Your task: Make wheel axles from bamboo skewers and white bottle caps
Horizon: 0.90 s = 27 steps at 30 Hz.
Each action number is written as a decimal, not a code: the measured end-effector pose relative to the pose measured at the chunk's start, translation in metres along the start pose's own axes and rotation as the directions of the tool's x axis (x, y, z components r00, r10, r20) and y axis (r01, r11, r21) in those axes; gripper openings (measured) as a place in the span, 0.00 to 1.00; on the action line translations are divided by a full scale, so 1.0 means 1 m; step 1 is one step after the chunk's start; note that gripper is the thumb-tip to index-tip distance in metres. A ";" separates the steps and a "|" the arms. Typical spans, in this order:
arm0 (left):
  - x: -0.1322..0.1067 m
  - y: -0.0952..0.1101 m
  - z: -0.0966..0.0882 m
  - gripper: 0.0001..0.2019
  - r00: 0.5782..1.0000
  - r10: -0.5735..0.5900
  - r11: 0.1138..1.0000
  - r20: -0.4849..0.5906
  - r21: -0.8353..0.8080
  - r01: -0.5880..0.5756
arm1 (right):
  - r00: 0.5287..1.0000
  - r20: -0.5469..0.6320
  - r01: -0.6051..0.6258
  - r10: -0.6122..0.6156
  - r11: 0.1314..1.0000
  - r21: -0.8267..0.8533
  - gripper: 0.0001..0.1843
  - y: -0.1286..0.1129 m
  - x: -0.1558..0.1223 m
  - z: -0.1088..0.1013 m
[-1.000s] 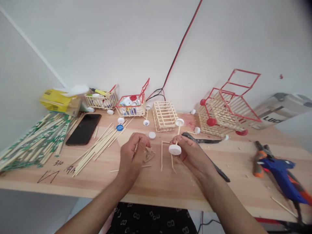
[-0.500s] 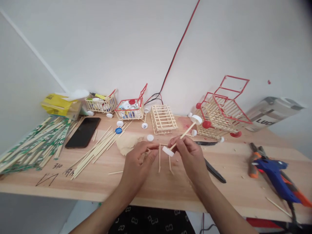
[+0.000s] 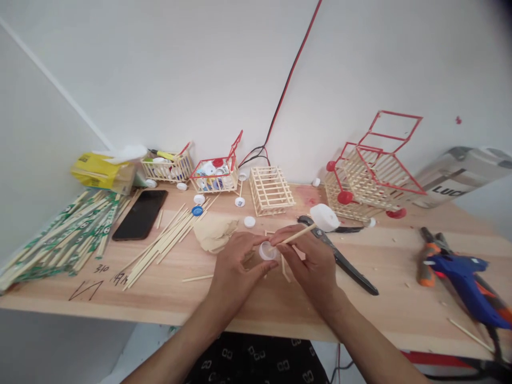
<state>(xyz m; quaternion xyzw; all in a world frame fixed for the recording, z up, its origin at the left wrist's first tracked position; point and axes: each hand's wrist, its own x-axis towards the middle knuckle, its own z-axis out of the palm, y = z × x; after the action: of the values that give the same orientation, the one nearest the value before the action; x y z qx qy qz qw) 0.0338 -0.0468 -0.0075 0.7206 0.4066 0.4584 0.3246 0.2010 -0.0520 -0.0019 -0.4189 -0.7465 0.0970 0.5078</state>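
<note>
Over the middle of the table I hold a thin wooden stick (image 3: 298, 233) with a white bottle cap at each end. My left hand (image 3: 236, 261) grips the near cap (image 3: 267, 252) by its rim between thumb and fingers; its hollow side faces me. The fingers of my right hand (image 3: 310, 258) pinch the stick close to that cap. Beyond the right hand, the other white cap (image 3: 325, 217) sticks out at the far end, slightly blurred. Beneath my hands lies a small frame of bent sticks (image 3: 285, 272), partly hidden.
Behind stand stick-built carts, two holding caps (image 3: 216, 184) and a large red-trimmed one (image 3: 372, 181), plus a stick basket (image 3: 272, 191). Loose sticks (image 3: 168, 237) and a phone (image 3: 140, 215) lie left. A black-handled tool (image 3: 348, 261), blue glue gun (image 3: 460, 280) and pliers (image 3: 430, 256) lie right.
My left hand has moved onto the near cap and now grips it. The stick has tilted, turning the near cap's hollow side toward me. The view has shifted slightly.
</note>
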 end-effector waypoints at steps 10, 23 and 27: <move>-0.002 -0.009 0.000 0.16 1.000 0.022 0.998 0.004 -0.056 -0.022 | 1.000 0.014 -0.020 0.020 1.000 0.018 0.08 -0.005 0.001 0.002; -0.005 -0.008 0.001 0.16 0.998 0.060 0.998 0.004 0.002 -0.060 | 1.000 0.027 -0.017 0.017 1.000 -0.005 0.07 -0.005 -0.002 0.004; -0.005 -0.007 0.002 0.16 0.999 0.052 0.999 0.005 0.009 -0.052 | 0.999 0.027 -0.031 0.032 0.999 -0.019 0.07 -0.005 -0.004 0.005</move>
<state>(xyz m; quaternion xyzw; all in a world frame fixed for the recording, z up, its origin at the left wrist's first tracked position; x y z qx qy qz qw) 0.0323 -0.0482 -0.0159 0.7335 0.3889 0.4632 0.3102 0.1951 -0.0562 -0.0039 -0.4339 -0.7474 0.1039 0.4923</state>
